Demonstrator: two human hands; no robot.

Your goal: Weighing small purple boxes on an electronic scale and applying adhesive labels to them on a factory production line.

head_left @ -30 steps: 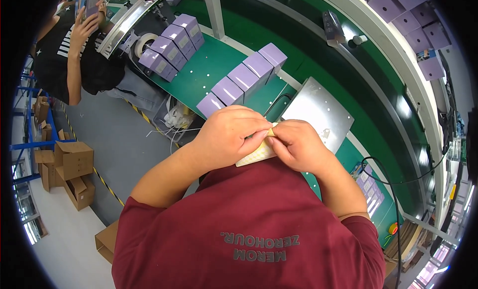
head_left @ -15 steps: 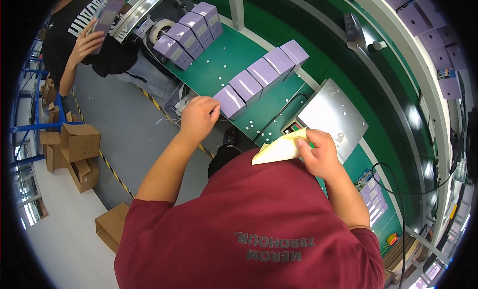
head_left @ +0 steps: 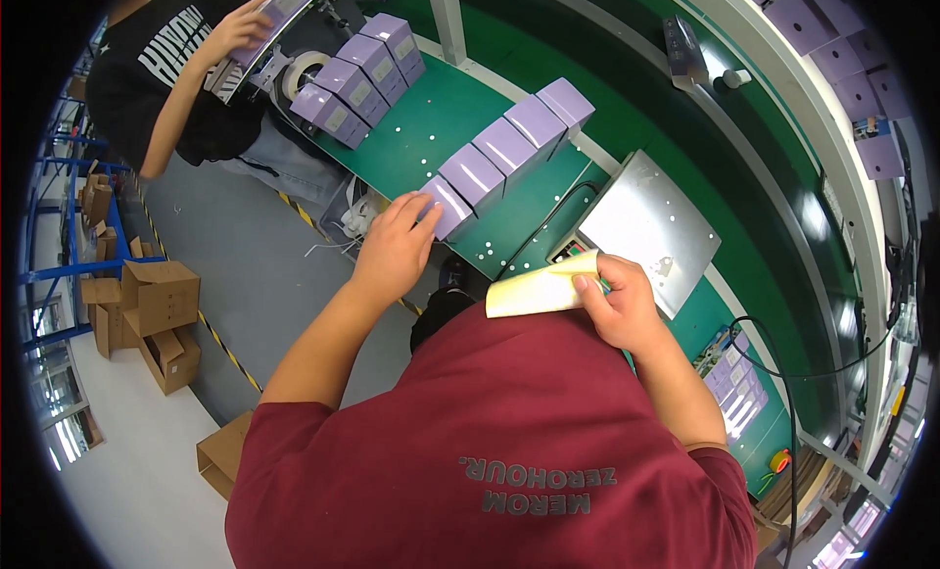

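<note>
My left hand (head_left: 395, 251) has its fingers stretched out, the tips at the near left end of a purple box (head_left: 447, 209). That box is the closest in a row of several purple boxes (head_left: 505, 146) on the green tabletop (head_left: 431, 163). In front of my stomach, my right hand (head_left: 624, 303) pinches a pale yellow paper sheet (head_left: 534, 290) between thumb and fingers. The sheet curls to the left, and its printing, if any, cannot be made out.
A metal-topped scale (head_left: 651, 226) with a cable stands right of the boxes. More purple boxes (head_left: 343, 89) form a second row. Across the table a co-worker (head_left: 186, 89) handles a purple box at a machine. Cardboard boxes (head_left: 160, 297) lie at the left. A dark conveyor (head_left: 774, 177) curves along the right.
My left hand has gone from a pinch to stretched fingers and reached onto the nearest box. The yellow sheet has tilted slightly. The co-worker's purple box has moved up and right to the machine.
</note>
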